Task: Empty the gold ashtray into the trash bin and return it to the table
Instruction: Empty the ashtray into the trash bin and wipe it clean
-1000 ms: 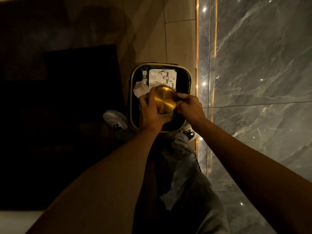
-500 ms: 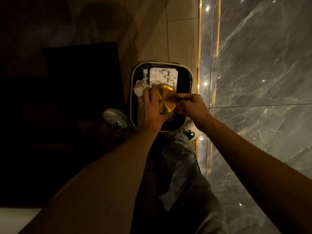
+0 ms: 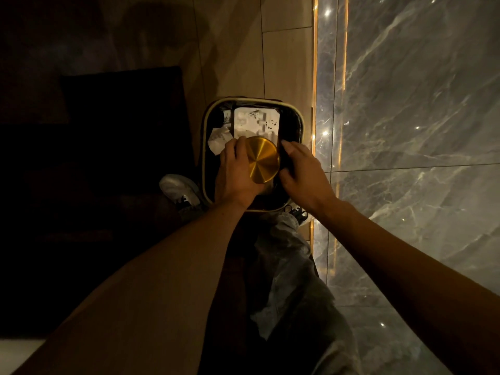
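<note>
Gold ashtray [image 3: 262, 159] upturned over trash bin [image 3: 299, 123], gripped by left hand [image 3: 236, 173]; right hand [image 3: 303, 171] grip unclear (contents hidden).

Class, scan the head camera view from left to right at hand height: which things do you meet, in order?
White shoe → left hand → gold ashtray → right hand → marble wall.

Gold ashtray [image 3: 262, 159]: round, brushed base facing up, tilted, held over trash bin [image 3: 204, 147]. Bin: dark, pale-rimmed, paper scraps inside.
</note>
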